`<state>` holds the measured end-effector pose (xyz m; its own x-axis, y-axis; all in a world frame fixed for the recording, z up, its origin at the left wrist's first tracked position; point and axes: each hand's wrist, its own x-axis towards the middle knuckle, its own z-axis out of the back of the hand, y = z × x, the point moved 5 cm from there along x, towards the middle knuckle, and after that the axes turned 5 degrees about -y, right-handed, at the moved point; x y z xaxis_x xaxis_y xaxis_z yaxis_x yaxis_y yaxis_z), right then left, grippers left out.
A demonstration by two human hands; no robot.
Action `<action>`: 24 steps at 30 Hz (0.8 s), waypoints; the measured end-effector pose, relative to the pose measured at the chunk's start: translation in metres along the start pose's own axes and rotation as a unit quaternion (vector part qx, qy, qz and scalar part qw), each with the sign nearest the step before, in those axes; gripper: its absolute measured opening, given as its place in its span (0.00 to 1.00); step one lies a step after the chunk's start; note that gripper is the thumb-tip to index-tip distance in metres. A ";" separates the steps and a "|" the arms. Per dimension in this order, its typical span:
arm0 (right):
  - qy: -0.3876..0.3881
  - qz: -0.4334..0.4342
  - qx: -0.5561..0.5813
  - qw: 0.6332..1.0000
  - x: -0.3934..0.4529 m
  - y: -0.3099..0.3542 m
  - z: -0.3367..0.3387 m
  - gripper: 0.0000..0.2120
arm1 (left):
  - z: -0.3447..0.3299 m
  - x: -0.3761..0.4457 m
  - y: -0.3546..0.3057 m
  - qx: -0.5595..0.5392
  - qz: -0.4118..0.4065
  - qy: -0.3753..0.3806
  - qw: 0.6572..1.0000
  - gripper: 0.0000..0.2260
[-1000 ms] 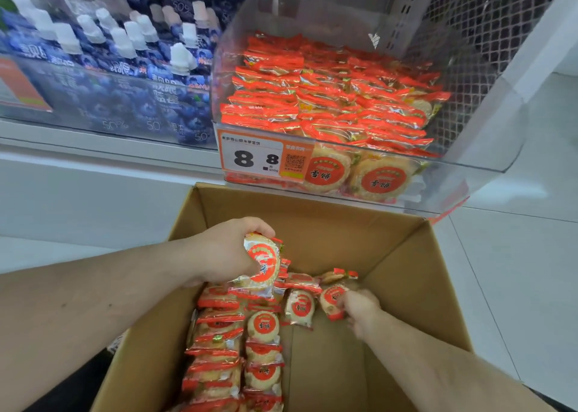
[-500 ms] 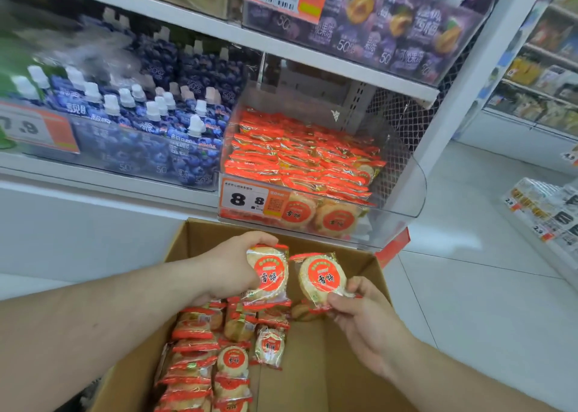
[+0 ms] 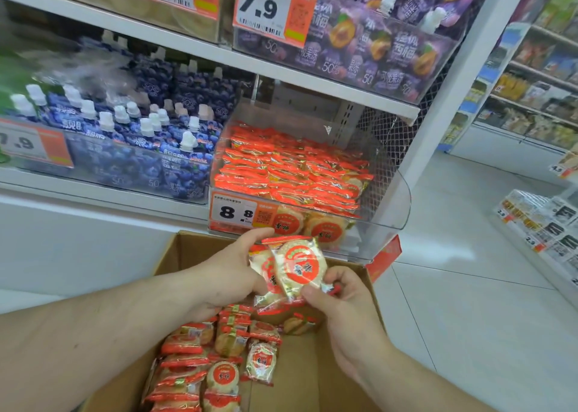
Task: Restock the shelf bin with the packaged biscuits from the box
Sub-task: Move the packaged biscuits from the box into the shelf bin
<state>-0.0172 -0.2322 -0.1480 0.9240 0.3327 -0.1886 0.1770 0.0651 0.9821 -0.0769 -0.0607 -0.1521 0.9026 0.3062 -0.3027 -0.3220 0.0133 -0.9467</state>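
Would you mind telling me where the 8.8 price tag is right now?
In the head view, the 8.8 price tag sits on the biscuit bin's front left corner, just above the cardboard box.

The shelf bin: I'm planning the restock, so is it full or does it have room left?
Room left. The shelf bin holds biscuit packets below its clear walls.

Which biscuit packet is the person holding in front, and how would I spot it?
Find the cardboard box on the floor under the clear shelf bin. Above it both hands meet, the left hand and right hand. The front packet faces you with its red circle, overlapping a second packet behind it.
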 end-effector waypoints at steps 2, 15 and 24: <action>0.004 0.018 -0.082 0.996 -0.001 -0.001 -0.002 0.13 | -0.007 -0.002 -0.006 -0.031 -0.009 0.024 0.999 0.41; -0.042 0.268 -0.346 0.898 -0.001 0.040 0.001 0.24 | -0.008 -0.029 -0.051 0.302 -0.265 -0.020 0.916 0.43; 0.094 0.419 -0.438 0.790 -0.013 0.069 -0.013 0.26 | -0.021 -0.045 -0.063 0.430 -0.397 -0.017 0.811 0.49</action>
<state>-0.0217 -0.2200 -0.0781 0.5109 0.7329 0.4493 -0.8487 0.3469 0.3992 -0.0907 -0.0955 -0.0810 0.9191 -0.0975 0.3819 0.2630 0.8734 -0.4099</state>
